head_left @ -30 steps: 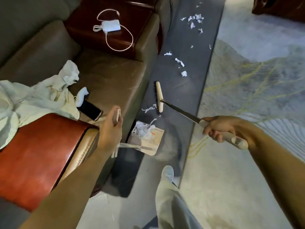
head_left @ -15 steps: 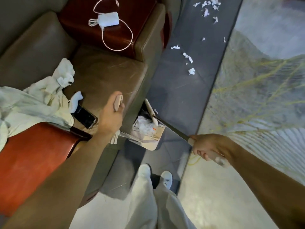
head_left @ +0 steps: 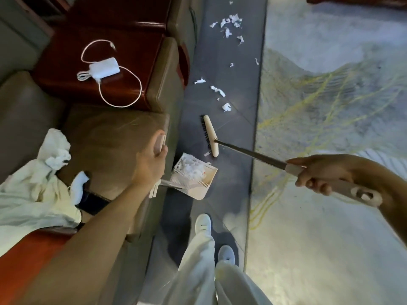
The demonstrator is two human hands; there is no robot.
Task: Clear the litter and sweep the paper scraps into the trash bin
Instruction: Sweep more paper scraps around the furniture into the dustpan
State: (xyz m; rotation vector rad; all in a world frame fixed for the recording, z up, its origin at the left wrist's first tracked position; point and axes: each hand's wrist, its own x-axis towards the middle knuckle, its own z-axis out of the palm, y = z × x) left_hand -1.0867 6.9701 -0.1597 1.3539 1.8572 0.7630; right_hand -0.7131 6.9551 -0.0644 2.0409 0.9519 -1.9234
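Note:
My left hand [head_left: 149, 166] grips the top of a beige dustpan handle, and the dustpan [head_left: 206, 186] rests on the dark floor strip beside the sofa, filled with white paper scraps [head_left: 191, 168]. My right hand [head_left: 319, 175] holds the long broom handle. The broom head [head_left: 210, 135] lies on the dark strip just beyond the dustpan, with one small scrap at its near end. Loose paper scraps [head_left: 218, 91] sit past the broom head, and a denser cluster of scraps [head_left: 231, 25] lies farther along the strip. No trash bin is in sight.
A brown sofa [head_left: 105, 137] borders the strip on the left, carrying a pale cloth [head_left: 28, 190], a dark phone [head_left: 92, 202] and a white charger with cable [head_left: 105, 68] on a red-brown top. Patterned carpet [head_left: 330, 95] lies to the right. My legs and white shoes [head_left: 203, 223] stand near the dustpan.
The broom head swept back against the dustpan, then moved out again to just beyond it. The dustpan stays in place, and my view has shifted forward along the strip.

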